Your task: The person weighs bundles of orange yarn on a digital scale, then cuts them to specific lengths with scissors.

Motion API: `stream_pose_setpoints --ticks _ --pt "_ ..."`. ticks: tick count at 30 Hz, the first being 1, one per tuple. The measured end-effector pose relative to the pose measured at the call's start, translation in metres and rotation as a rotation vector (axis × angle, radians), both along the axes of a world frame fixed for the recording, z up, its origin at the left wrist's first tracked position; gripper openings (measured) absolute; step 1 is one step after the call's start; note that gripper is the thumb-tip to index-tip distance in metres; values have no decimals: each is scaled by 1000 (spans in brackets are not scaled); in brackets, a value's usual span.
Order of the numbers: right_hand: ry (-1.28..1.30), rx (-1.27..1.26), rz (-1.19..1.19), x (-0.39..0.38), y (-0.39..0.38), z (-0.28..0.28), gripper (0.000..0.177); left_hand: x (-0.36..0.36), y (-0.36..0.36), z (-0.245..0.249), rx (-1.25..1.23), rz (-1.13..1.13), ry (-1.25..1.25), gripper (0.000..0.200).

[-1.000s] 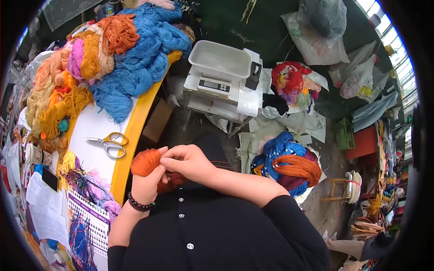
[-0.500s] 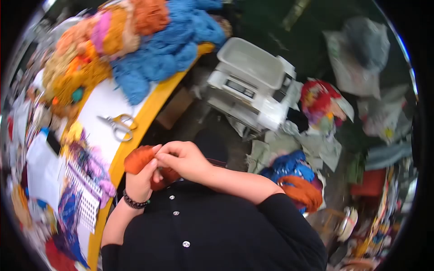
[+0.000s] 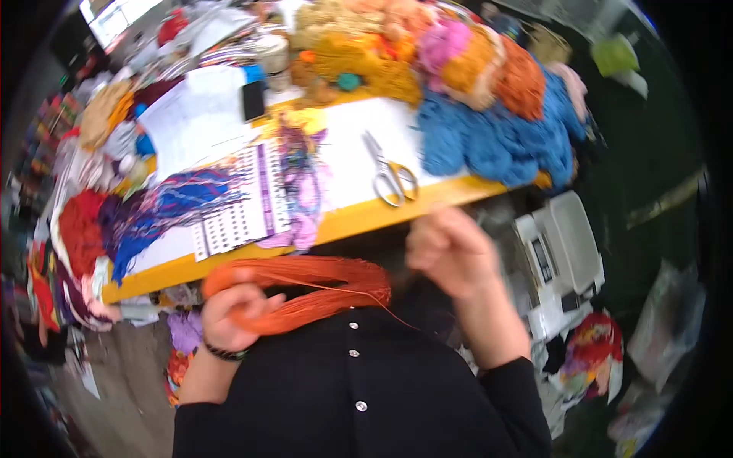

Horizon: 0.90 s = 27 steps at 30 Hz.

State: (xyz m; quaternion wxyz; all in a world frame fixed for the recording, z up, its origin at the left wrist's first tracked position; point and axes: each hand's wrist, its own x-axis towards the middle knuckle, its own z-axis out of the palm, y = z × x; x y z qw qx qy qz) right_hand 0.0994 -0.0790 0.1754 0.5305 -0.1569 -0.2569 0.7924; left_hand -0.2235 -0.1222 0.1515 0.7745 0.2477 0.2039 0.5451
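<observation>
An orange yarn skein (image 3: 336, 299) hangs in a long open loop in front of my black shirt. My left hand (image 3: 235, 309) is closed on the loop's left end, its fingers curled round the strands. To the right of the skein my right hand (image 3: 450, 248) is raised and blurred, with its fingers curled; whether it holds a thread cannot be made out. One loose orange strand trails from the skein's right end down across the shirt. Scissors (image 3: 393, 179) lie on the white surface of the yellow-edged table (image 3: 359, 223), beyond my hands.
Blue yarn (image 3: 496, 137) and orange and yellow yarn are heaped at the table's back right. A sample card (image 3: 248, 200), multicoloured threads (image 3: 183, 200), paper sheets (image 3: 191, 114) and a dark phone (image 3: 253, 101) lie to the left. A white scale (image 3: 561, 252) stands right of the table.
The view has turned toward the table. My hands, together before, are now apart, my right hand off to the right. The orange yarn, bunched earlier, is spread into a loop.
</observation>
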Motion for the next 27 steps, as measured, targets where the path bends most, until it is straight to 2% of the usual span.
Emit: stream_pose_setpoints --ticks 3,4,5,6,7,8,9,11,13,16,18,20,22,24,27 --pt "-386 59 -273 37 39 29 19 -124 -40 23 107 185 -319 31" --pt "-592 100 -424 55 57 33 14 -165 -58 35 172 252 -359 34" --pt "-733 127 -533 76 80 39 13 -202 -76 48 257 329 -328 34" --pt "-932 80 -793 81 95 55 13 -234 -93 64 359 434 -168 36" --pt "-1140 151 -880 97 106 71 15 -260 -109 77 437 542 -31 38" --pt "-1193 425 -1222 137 144 53 18 -282 -119 84 474 617 49 41" --pt "-1492 503 -1375 138 149 70 21 -294 -123 89 515 693 39 47" --pt "-1613 959 -1444 115 172 89 21 -307 -117 90 484 686 52 53" --pt "-1629 752 -1111 16 167 90 20 -321 -98 67 359 676 135 50" --pt "-1528 702 -465 -115 175 30 22 -318 -38 5 46 659 296 42" --pt "-1417 724 -106 -197 168 -17 23 -305 9 -28 -180 567 323 39" --pt "-1474 559 249 -269 148 -23 26 -294 52 -54 -291 361 278 34" --pt "-1270 651 324 -314 149 -60 25 -278 80 -74 -371 268 379 35" --pt "-1303 618 362 -349 157 -86 25 -262 100 -93 -398 192 465 41" --pt "-1336 472 450 -379 170 -111 25 -248 113 -105 -437 205 642 36"
